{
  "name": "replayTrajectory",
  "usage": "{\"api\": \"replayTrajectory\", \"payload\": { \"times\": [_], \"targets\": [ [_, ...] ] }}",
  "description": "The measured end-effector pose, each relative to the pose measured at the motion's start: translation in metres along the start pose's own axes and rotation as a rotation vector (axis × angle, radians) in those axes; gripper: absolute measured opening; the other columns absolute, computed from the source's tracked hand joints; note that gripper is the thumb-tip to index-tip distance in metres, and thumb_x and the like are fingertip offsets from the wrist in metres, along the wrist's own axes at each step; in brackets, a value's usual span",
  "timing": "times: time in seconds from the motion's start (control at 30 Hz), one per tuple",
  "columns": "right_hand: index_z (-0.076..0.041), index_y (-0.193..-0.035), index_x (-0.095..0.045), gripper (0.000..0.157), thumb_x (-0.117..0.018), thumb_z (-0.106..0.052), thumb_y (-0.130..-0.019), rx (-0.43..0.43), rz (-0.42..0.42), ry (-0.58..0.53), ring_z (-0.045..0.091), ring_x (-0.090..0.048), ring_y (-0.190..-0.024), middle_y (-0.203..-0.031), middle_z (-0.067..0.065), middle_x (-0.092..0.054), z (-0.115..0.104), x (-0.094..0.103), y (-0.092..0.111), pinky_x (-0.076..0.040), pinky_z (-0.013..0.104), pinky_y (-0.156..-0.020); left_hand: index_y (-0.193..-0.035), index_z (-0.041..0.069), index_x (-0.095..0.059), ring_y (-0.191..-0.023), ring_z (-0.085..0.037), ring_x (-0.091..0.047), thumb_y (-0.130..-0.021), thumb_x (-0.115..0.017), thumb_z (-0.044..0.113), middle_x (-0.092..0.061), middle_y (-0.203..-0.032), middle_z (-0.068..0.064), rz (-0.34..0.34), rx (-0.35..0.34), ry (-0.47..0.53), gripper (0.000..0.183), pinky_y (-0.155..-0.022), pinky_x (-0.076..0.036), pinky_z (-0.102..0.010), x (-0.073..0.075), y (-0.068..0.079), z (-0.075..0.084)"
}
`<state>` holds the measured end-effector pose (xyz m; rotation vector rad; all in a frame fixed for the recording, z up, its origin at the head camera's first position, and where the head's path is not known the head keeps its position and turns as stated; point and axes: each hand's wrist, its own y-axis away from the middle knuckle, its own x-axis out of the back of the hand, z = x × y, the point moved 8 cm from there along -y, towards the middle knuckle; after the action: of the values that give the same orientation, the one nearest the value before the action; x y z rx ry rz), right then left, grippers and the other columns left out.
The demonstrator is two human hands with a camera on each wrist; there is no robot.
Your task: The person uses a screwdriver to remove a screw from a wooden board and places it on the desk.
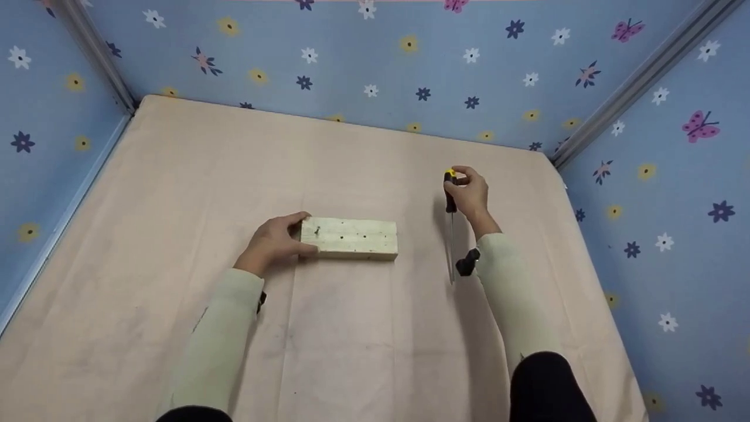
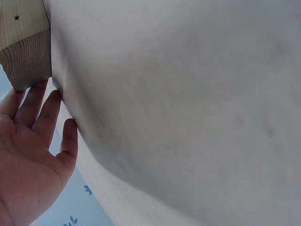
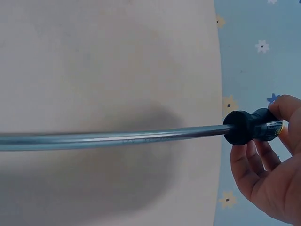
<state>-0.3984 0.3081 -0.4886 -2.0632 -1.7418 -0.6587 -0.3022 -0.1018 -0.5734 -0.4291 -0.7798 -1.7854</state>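
Observation:
A pale wooden block [image 1: 351, 237] lies on the cloth, with several small dark holes and a screw [image 1: 317, 231] standing up near its left end. My left hand [image 1: 274, 241] grips that left end between thumb and fingers. In the left wrist view, the fingers of the left hand [image 2: 35, 146] reach the block's end grain [image 2: 29, 59]. To the right of the block, my right hand [image 1: 471, 190] holds a screwdriver [image 1: 450, 196] by its black and yellow handle. Its long metal shaft [image 3: 117, 139] points toward the near side of the table, apart from the block.
A beige cloth [image 1: 340, 328] with fold creases covers the table. Blue flowered panels [image 1: 375, 64] stand at the back and both sides, joined by grey metal posts [image 1: 638, 88]. A black strap piece [image 1: 467, 262] sticks out by the right sleeve.

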Motion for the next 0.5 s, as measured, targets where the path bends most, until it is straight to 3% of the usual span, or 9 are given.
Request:
{"api": "replayTrajectory", "payload": {
  "times": [0.27,0.5],
  "targets": [
    [-0.014,-0.132,-0.058,0.044,-0.065,-0.018,-0.089,-0.058,-0.041,0.024,0.024,-0.063,-0.092,-0.114,0.016,-0.061,0.017,-0.005,-0.004,-0.055,0.028,-0.066,-0.149,0.027,-0.038,-0.143,-0.028,-0.033,-0.065,-0.081,0.058,-0.038,-0.154,-0.005,0.0,0.004,-0.01,0.099,-0.116,-0.029,-0.046,0.001,0.0,-0.001],
    [-0.015,-0.135,-0.055,0.046,-0.065,-0.018,-0.09,-0.138,-0.098,0.057,0.021,-0.062,-0.082,-0.116,0.015,-0.059,0.033,-0.012,-0.004,-0.052,0.027,-0.057,-0.147,0.029,-0.041,-0.138,-0.025,-0.039,-0.067,-0.08,0.048,-0.043,-0.15,-0.002,0.017,-0.008,0.01,0.091,-0.113,-0.033,-0.045,-0.001,0.001,0.002]
  ]
}}
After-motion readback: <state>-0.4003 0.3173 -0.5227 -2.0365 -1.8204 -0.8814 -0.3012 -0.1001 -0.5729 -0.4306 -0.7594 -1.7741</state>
